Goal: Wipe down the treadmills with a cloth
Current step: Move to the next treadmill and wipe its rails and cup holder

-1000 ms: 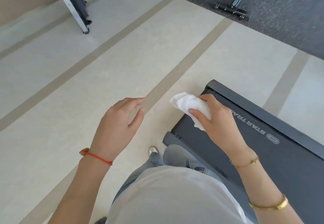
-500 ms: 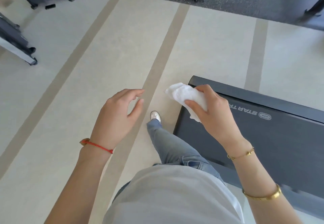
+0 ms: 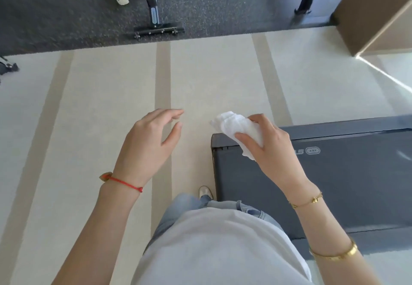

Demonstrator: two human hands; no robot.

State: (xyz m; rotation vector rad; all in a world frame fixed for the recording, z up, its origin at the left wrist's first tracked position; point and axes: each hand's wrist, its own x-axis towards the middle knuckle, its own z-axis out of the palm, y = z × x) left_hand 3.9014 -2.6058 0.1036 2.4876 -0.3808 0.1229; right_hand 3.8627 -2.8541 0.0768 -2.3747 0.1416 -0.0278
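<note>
Standing at the end of a treadmill [image 3: 334,184], cloth in hand.

The right hand [image 3: 274,151] grips a bunched white cloth [image 3: 236,126] above the treadmill's near corner, likely balled up to give a firm wiping pad; whether it touches the deck is unclear. The left hand [image 3: 149,142] hangs empty beside the treadmill over the floor [image 3: 100,117], fingers loosely curved, probably for balance. The treadmill runs off the right edge, its logo partly hidden behind the right hand.
</note>
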